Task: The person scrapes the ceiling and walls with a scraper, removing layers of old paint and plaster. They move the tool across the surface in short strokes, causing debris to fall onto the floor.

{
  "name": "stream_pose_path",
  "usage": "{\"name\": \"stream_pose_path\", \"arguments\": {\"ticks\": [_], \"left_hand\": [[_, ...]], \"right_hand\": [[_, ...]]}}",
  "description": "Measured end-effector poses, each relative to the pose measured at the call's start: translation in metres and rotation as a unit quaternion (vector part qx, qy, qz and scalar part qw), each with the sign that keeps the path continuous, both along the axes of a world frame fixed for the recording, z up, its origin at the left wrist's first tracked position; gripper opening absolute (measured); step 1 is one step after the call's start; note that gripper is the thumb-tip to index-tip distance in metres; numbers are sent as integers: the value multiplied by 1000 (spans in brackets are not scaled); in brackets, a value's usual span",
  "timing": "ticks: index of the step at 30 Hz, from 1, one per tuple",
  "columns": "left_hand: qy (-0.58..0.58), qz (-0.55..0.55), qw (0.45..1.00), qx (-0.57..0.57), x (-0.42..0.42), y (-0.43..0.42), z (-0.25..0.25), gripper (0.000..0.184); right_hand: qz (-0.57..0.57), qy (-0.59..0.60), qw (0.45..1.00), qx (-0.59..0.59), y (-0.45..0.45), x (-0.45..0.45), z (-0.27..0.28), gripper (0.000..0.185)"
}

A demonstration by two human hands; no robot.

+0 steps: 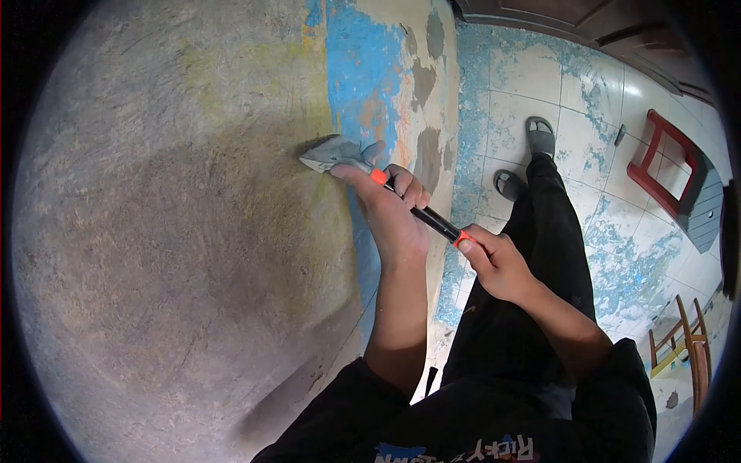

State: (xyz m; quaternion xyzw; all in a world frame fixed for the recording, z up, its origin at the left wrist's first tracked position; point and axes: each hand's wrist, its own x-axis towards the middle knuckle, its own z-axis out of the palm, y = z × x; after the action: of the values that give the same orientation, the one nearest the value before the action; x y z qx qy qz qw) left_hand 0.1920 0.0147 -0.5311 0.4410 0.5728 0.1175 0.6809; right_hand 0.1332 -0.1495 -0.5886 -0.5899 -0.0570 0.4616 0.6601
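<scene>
A scraper point(330, 154) with a grey, dusty flat head and a black handle with orange parts lies against the wall point(231, 177), at the border of its bare grey-yellow surface and a strip of blue paint point(364, 77). My left hand point(390, 204) is wrapped round the tool close to the head, thumb toward the blade. Farther down, my right hand point(495, 261) grips the orange-ringed end of the black handle. Part of the head is hidden behind the left fingers.
The tiled floor point(525, 73) carries blue-white paint marks. My sandalled feet stand on it, near the wall. At the right are a red and grey stool point(664, 174) and a wooden frame point(683, 339). A dark brown door point(587, 23) is at the top.
</scene>
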Motion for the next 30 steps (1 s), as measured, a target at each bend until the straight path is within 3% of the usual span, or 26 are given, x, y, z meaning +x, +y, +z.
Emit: {"name": "stream_pose_path", "arguments": {"ticks": [8, 11, 17, 30], "left_hand": [[-15, -9, 1000, 19, -1, -2, -3, 75], [6, 33, 999, -3, -2, -2, 4, 68], [18, 14, 999, 30, 23, -2, 3, 64], [3, 19, 1000, 16, 10, -7, 2, 64]], "right_hand": [[22, -1, 1000, -6, -5, 10, 3, 19], [9, 6, 1000, -4, 0, 0, 4, 21], [-2, 32, 999, -3, 7, 8, -1, 22], [13, 11, 1000, 2, -1, 6, 1, 27]]}}
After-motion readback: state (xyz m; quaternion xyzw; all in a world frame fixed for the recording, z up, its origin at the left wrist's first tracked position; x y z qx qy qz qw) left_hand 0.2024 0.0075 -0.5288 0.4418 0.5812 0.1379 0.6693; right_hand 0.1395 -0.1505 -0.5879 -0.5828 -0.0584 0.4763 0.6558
